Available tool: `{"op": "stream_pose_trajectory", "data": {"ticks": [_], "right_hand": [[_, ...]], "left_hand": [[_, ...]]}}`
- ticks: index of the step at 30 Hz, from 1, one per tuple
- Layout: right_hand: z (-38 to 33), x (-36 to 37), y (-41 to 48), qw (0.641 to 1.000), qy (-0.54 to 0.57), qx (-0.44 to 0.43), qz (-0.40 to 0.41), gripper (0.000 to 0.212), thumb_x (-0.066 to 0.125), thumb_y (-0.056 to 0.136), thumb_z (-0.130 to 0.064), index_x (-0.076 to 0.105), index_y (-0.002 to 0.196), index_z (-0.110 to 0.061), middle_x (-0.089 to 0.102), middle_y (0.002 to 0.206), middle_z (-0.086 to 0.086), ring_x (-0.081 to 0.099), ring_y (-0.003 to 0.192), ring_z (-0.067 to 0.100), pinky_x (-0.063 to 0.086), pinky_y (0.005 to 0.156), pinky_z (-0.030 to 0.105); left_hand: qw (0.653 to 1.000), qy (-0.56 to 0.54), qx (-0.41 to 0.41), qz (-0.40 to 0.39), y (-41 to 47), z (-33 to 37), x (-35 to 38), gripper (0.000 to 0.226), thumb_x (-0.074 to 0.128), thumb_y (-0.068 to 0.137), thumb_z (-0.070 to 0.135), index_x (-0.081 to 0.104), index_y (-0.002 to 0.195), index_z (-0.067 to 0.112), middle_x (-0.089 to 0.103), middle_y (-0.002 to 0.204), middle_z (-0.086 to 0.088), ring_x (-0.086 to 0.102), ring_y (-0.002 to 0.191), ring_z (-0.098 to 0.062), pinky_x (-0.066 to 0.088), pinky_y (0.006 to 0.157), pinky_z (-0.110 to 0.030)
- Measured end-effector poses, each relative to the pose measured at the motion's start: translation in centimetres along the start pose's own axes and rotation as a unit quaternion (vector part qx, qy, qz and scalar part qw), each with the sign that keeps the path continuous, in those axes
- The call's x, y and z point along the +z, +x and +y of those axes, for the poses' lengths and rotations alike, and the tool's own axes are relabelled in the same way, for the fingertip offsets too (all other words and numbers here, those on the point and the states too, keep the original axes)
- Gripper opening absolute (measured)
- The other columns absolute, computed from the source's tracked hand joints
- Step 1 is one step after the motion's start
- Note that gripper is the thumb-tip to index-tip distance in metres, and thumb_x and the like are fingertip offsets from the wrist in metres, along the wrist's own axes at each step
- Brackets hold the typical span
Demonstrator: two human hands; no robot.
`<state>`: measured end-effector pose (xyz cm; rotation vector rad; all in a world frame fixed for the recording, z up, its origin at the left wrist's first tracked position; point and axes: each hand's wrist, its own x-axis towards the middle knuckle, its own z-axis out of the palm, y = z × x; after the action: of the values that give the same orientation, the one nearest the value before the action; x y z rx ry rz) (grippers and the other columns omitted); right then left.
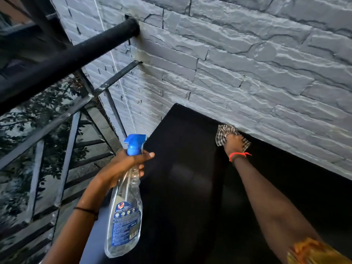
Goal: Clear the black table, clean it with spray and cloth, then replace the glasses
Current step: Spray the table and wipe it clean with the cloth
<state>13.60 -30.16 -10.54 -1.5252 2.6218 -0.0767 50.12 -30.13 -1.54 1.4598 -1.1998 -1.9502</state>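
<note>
Bunches the checked cloth (221, 133) under the right hand (233, 143) at the far edge of the black table (181, 168), against the wall (247, 73). Grips the spray bottle (125, 206) by its neck in the left hand (124, 165) (off to the left). Probably calls for wiping lengthwise, toward the body.

Wall: the stone-clad wall (247, 54) was grey and rough.
Railing: a black metal railing (57, 60) met it at left.
Beyond: leafy branches (38, 103) showed through.
</note>
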Motion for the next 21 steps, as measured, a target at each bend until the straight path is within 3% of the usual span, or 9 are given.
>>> {"op": "stream_pose_trajectory", "data": {"ticks": [7, 11, 13, 15, 18, 21], "right_hand": [[-11.2, 1.0, 2.7, 0.989, -0.008, -0.147, -0.031, 0.031, 0.038, 0.090, 0.001, 0.058, 0.112, 0.005, 0.060, 0.113, 0.027, 0.052, 0.107, 0.041, 0.041, 0.092, 0.042], [-16.5, 2.2, -1.8, 0.967, -0.005, -0.254, -0.031, 0.033, 0.035, 0.091, -0.001, 0.060, 0.110, -0.003, 0.061, 0.115, 0.017, 0.049, 0.109, 0.035, 0.041, 0.090, 0.040], [-17.9, 3.8, -5.3, 0.946, -0.001, -0.323, -0.024, 0.048, 0.020, 0.089, -0.004, 0.063, 0.110, -0.009, 0.061, 0.119, 0.009, 0.049, 0.106, 0.031, 0.045, 0.086, 0.038], [-17.9, 5.9, -9.2, 0.926, 0.022, -0.375, -0.027, 0.063, 0.010, 0.082, -0.012, 0.066, 0.109, -0.015, 0.061, 0.120, -0.001, 0.052, 0.100, 0.029, 0.050, 0.078, 0.038], [-15.6, 7.5, -16.0, 0.902, 0.028, -0.428, -0.047, 0.053, 0.024, 0.082, -0.016, 0.066, 0.114, -0.023, 0.063, 0.121, -0.010, 0.056, 0.105, 0.024, 0.053, 0.082, 0.030], [-11.5, 6.5, -22.6, 0.892, 0.068, -0.446, -0.016, 0.046, 0.035, 0.078, -0.024, 0.068, 0.109, -0.033, 0.063, 0.117, -0.021, 0.050, 0.104, 0.013, 0.052, 0.077, 0.021]], "left_hand": [[0.999, 0.000, 0.004, 0.040, -0.7, -1.0, -1.4, 0.023, 0.074, 0.080, 0.018, 0.052, 0.074, 0.012, 0.046, 0.053, -0.005, 0.049, 0.046, -0.016, 0.047, 0.045, -0.025], [0.998, 0.004, 0.004, 0.058, -1.8, -1.8, -2.4, 0.024, 0.074, 0.079, 0.020, 0.052, 0.077, 0.012, 0.046, 0.056, -0.005, 0.048, 0.048, -0.016, 0.047, 0.046, -0.025], [0.998, 0.001, 0.000, 0.062, -2.1, -2.1, -3.0, 0.027, 0.077, 0.075, 0.023, 0.054, 0.080, 0.010, 0.047, 0.054, -0.004, 0.049, 0.047, -0.016, 0.047, 0.047, -0.026], [0.998, 0.002, 0.000, 0.062, -2.6, -2.3, -3.5, 0.036, 0.083, 0.068, 0.029, 0.057, 0.084, 0.009, 0.049, 0.054, -0.003, 0.050, 0.046, -0.015, 0.047, 0.048, -0.027], [0.998, 0.011, 0.015, 0.059, -3.8, -2.5, -4.0, 0.046, 0.084, 0.062, 0.035, 0.057, 0.088, 0.008, 0.049, 0.056, -0.004, 0.050, 0.047, -0.016, 0.048, 0.048, -0.026], [0.997, 0.008, 0.031, 0.067, -4.8, -2.7, -4.2, 0.029, 0.076, 0.075, 0.022, 0.053, 0.085, 0.007, 0.046, 0.057, -0.004, 0.047, 0.047, -0.015, 0.046, 0.047, -0.025]]}}
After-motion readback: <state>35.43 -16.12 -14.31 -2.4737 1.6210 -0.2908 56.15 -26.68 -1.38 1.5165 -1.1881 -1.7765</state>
